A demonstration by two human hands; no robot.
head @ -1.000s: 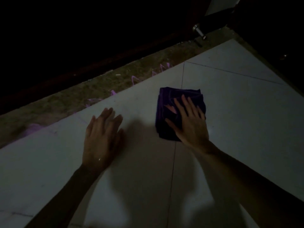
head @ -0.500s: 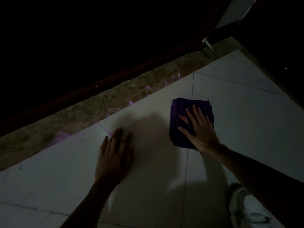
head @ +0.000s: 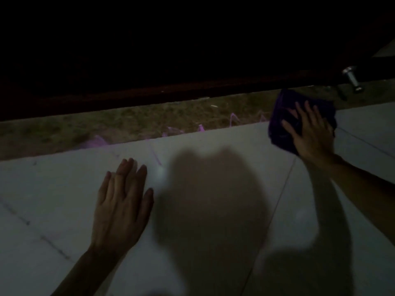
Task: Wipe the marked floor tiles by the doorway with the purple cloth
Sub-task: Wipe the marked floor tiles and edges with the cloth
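Observation:
The scene is dim. The folded purple cloth [head: 280, 122] lies at the far right, half on the pale floor tiles [head: 213, 199] and half on the speckled threshold strip [head: 85, 129]. My right hand [head: 310, 131] presses flat on the cloth with fingers spread and straight. My left hand [head: 121, 208] rests flat on a tile at the lower left, fingers straight. Purple marker scribbles [head: 175, 130] run along the seam between strip and tiles, left of the cloth; one stroke [head: 155, 154] reaches onto the tile.
A dark door [head: 192, 50] fills the upper half, its bottom edge along the threshold strip. A metal door stopper [head: 352, 79] sticks out just above and right of the cloth. A large shadow covers the middle tiles.
My right hand has slid the cloth away from me, up onto the threshold strip near the door stopper. The camera has moved closer and leftward; the left hand stays planted on the tile.

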